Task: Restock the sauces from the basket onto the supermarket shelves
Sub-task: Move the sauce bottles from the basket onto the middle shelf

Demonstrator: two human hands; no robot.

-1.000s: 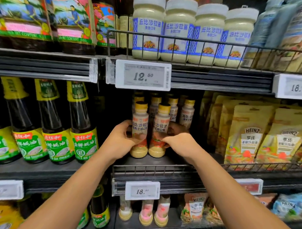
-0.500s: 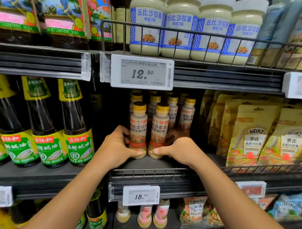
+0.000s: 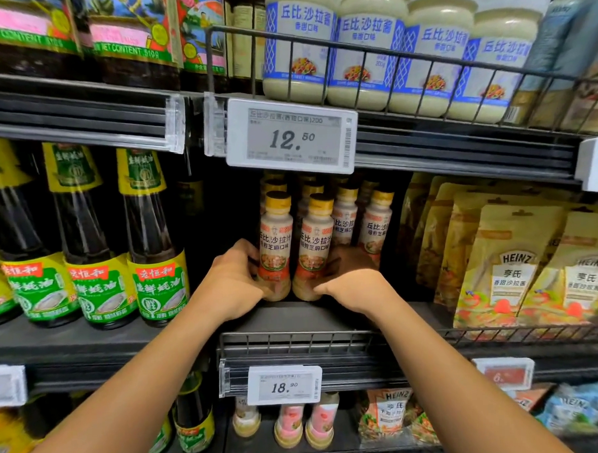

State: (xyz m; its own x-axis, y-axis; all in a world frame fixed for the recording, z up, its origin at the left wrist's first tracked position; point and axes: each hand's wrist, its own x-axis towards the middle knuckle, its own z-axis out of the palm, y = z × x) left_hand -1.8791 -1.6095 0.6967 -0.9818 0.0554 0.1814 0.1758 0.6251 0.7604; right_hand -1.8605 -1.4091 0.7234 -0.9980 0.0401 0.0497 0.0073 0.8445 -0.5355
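Head view: our left hand [image 3: 231, 283] curls round the left dressing bottle [image 3: 276, 240], right hand [image 3: 354, 288] round the right dressing bottle [image 3: 315, 246], both upright at the middle shelf [image 3: 311, 317] front. We judge these two nearly placed; basket unseen, remainder unknown.

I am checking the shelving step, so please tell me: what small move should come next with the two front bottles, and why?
Probably loosen both and draw back: the left grip holds the left bottle, the right grip the right bottle, and both stand upright on the shelf before the row.
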